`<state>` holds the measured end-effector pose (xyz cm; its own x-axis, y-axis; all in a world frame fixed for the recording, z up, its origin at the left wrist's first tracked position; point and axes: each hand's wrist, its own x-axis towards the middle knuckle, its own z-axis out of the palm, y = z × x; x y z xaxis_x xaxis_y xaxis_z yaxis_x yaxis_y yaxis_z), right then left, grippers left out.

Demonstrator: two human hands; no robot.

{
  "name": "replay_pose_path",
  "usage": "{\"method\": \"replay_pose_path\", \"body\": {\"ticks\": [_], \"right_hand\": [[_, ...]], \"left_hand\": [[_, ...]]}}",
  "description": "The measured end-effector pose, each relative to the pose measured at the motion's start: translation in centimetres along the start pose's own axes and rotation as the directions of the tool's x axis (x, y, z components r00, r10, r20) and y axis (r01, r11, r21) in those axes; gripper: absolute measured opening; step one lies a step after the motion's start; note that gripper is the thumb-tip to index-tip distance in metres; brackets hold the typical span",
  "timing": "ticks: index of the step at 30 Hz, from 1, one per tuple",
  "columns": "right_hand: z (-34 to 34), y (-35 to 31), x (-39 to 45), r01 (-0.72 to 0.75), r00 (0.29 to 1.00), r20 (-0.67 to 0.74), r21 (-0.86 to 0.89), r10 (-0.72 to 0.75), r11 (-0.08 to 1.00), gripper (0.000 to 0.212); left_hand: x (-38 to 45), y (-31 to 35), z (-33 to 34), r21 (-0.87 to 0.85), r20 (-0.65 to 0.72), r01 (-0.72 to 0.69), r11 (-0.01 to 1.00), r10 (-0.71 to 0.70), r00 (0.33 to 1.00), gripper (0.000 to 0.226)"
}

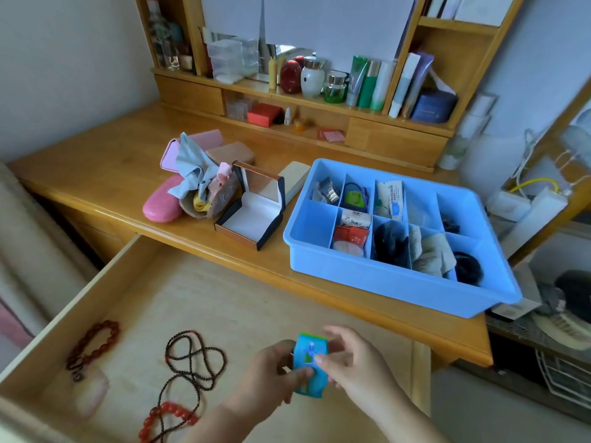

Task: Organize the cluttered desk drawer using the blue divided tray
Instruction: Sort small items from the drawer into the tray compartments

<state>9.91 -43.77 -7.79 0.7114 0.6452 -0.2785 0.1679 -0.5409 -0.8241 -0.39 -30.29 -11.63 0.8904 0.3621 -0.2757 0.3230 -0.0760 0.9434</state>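
Above the open wooden drawer (134,302), both hands hold a small blue and green packet (309,362). My left hand (271,372) grips its left side and lower edge. My right hand (348,362) pinches its right side with thumb and fingers. The blue divided tray (319,251) stands on the desk at the right; its compartments hold small packets, a tube, a green item, dark hair ties and folded cloth. Its front left compartment looks empty. In the drawer lie a dark red bead bracelet (92,343), a long dark bead necklace (192,359) and a bright red bead bracelet (166,417).
On the desk left of the tray sit an open hinged box (252,212), a pink case (163,203), a pink wallet and a heap of cloth bits. A beige box (294,180) lies behind. Shelves with bottles and jars line the back. A wire rack stands at the right.
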Motion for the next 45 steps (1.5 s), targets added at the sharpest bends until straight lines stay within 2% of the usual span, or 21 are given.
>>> {"method": "replay_pose_path", "body": {"ticks": [2,5,7,9,10,11,12,13,16,19,21,24,26,29,31,35,38,41,42,43,45], "right_hand": [[-0.5,-1.4,-0.4,0.062,0.998,0.009,-0.047,-0.061,0.997,0.014],[-3.0,-4.5,-1.1,0.216,0.970,-0.098,-0.089,-0.224,0.972,0.017],[-5.9,-7.5,-1.2,0.398,0.875,-0.279,-0.054,-0.397,0.916,0.022],[-8.9,-10.4,-0.7,0.543,0.711,-0.428,-0.169,-0.558,0.822,0.025],[-10.0,-11.5,0.1,0.550,0.651,-0.449,-0.276,-0.611,0.789,0.024],[-10.8,-12.4,1.1,0.508,0.621,-0.448,-0.395,-0.643,0.765,0.023],[-11.4,-13.0,2.4,0.435,0.620,-0.426,-0.512,-0.659,0.741,0.021],[-11.6,-13.2,3.6,0.351,0.650,-0.385,-0.613,-0.655,0.708,0.018],[-10.8,-12.6,6.2,0.166,0.818,-0.214,-0.801,-0.534,0.576,0.012],[-10.4,-12.3,6.9,0.190,0.892,-0.062,-0.848,-0.448,0.495,0.013],[-11.0,-12.3,7.1,0.227,0.925,0.031,-0.844,-0.379,0.486,0.015],[-11.5,-11.7,6.9,0.251,0.960,0.131,-0.793,-0.246,0.555,0.044],[-11.3,-11.1,7.0,0.243,0.947,0.083,-0.819,-0.311,0.520,0.047],[-10.7,-10.8,7.3,0.263,0.884,-0.040,-0.782,-0.467,0.565,0.029],[-10.4,-10.7,7.8,0.270,0.903,-0.026,-0.741,-0.428,0.615,0.028],[-10.0,-10.3,8.2,0.173,0.965,-0.008,-0.736,-0.264,0.655,0.053],[-10.2,-10.4,7.8,0.196,0.976,0.070,-0.702,-0.209,0.685,0.057],[-10.1,-10.2,7.2,0.236,0.960,0.102,-0.800,-0.262,0.552,0.054],[-9.9,-9.8,6.9,0.253,0.936,0.079,-0.827,-0.343,0.502,0.055],[-9.5,-9.4,6.4,0.288,0.881,0.035,-0.831,-0.472,0.476,0.056],[-8.0,-8.3,4.8,0.405,0.681,-0.064,-0.798,-0.730,0.447,0.053]], "left_hand": [[-1.0,0.7,0.1,-0.080,-0.004,-0.031,0.996,0.031,1.000,0.016],[-2.0,1.0,-0.8,-0.209,-0.147,-0.061,0.976,0.030,0.989,0.017],[-2.5,0.2,-1.9,-0.199,-0.264,-0.052,0.979,-0.002,0.965,0.017],[-3.1,-1.1,-2.9,-0.171,-0.327,-0.017,0.985,-0.041,0.944,0.016],[-3.3,-1.8,-3.3,-0.162,-0.346,0.001,0.987,-0.057,0.936,0.017],[-3.5,-2.3,-3.5,-0.151,-0.361,0.015,0.988,-0.069,0.930,0.018],[-3.7,-2.8,-3.6,-0.140,-0.371,0.027,0.990,-0.078,0.925,0.019],[-3.8,-3.2,-3.7,-0.128,-0.378,0.039,0.991,-0.085,0.922,0.020],[-3.8,-4.3,-3.9,-0.073,-0.376,0.067,0.995,-0.090,0.922,0.024],[-3.6,-4.9,-4.1,-0.044,-0.386,0.085,0.995,-0.095,0.917,0.026],[-3.5,-5.1,-4.0,-0.033,-0.374,0.093,0.995,-0.099,0.922,0.027],[-3.3,-5.2,-3.8,-0.010,-0.338,0.102,0.995,-0.100,0.936,0.028],[-3.2,-5.2,-3.7,0.009,-0.323,0.107,0.994,-0.098,0.941,0.027],[-3.4,-5.3,-3.8,0.027,-0.329,0.107,0.994,-0.092,0.940,0.026],[-3.5,-5.4,-4.0,0.035,-0.333,0.105,0.994,-0.087,0.939,0.026],[-3.5,-5.6,-4.1,0.049,-0.343,0.121,0.992,-0.097,0.934,0.029],[-3.6,-5.0,-3.6,0.106,-0.308,0.119,0.987,-0.082,0.948,0.030],[-4.1,-4.1,-3.2,0.194,-0.230,0.118,0.974,-0.072,0.971,0.026],[-4.5,-3.9,-3.3,0.223,-0.214,0.115,0.968,-0.067,0.975,0.026],[-4.9,-3.9,-3.7,0.246,-0.209,0.113,0.963,-0.061,0.976,0.026],[-6.0,-4.2,-5.1,0.275,-0.258,0.126,0.953,-0.054,0.965,0.025]]}}
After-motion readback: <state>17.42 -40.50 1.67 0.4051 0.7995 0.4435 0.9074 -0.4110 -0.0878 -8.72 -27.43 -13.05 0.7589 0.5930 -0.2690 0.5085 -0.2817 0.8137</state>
